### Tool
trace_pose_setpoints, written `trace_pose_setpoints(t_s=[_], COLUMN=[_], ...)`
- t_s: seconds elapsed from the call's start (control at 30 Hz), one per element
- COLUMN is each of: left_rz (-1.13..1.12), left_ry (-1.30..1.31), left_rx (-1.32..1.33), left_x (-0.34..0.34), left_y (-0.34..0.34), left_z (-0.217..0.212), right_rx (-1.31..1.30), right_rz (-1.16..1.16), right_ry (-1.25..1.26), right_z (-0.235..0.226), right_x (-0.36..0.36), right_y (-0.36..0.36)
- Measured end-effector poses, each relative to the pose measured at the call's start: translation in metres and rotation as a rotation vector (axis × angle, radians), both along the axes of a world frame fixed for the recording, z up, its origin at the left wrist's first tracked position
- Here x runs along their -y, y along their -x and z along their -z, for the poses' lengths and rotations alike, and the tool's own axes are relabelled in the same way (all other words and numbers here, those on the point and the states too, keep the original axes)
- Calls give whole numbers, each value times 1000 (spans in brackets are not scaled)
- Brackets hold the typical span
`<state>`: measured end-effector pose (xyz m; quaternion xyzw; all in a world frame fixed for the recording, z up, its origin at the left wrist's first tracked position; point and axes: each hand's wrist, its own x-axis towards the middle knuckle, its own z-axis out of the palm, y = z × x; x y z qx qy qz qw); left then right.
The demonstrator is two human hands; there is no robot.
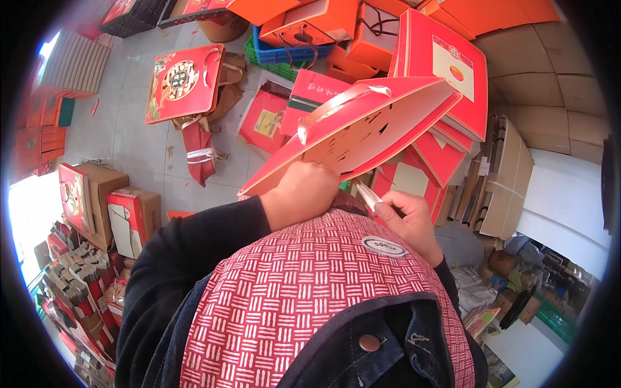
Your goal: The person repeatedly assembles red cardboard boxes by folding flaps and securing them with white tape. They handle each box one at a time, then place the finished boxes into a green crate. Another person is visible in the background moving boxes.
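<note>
A large red gift bag [419,97] with a pale inner face is held tilted in front of my apron. Small dark cutouts show through that face, and a satin ribbon handle [343,107] arches over its far side. My left hand [304,191] is closed at the bag's near edge, with its fingertips hidden. To the right, my right hand [411,223] pinches a pale, shiny strip [367,195] that looks like ribbon. The strip runs up toward the bag's near edge. What lies inside the right palm is hidden.
Red boxes [475,77] are stacked beyond the bag at right. Orange boxes [317,26] and a blue crate [284,53] stand at the far side. A decorated red panel [184,84] rests on a wrapped bundle at left. Flattened cardboard [508,181] leans at right.
</note>
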<state>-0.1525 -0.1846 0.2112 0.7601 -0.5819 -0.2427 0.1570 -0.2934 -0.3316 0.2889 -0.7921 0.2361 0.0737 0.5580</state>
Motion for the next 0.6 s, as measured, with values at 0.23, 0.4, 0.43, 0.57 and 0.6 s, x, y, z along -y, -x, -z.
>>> trace_pose_setpoints(t_s=[0.23,0.4,0.43,0.57,0.6], left_rz=[-16,-125,-90,-13,-8], left_ry=[-7,-14,105,377,395], left_rx=[19,-26,-20,-24,-32], left_x=[2,1,0,-5,-5], left_y=[2,-1,-3,-8,-8], left_z=[-1,-17,-15,-1,2], right_rx=[56,116,107,113,107], right_rz=[-293,-347,-329,-263,-259], right_ry=[77,41,30,51,47], right_z=[-17,-31,-32,-31,-31], right_x=[5,17,18,25,26], right_y=[-12,-11,-11,-7,-7])
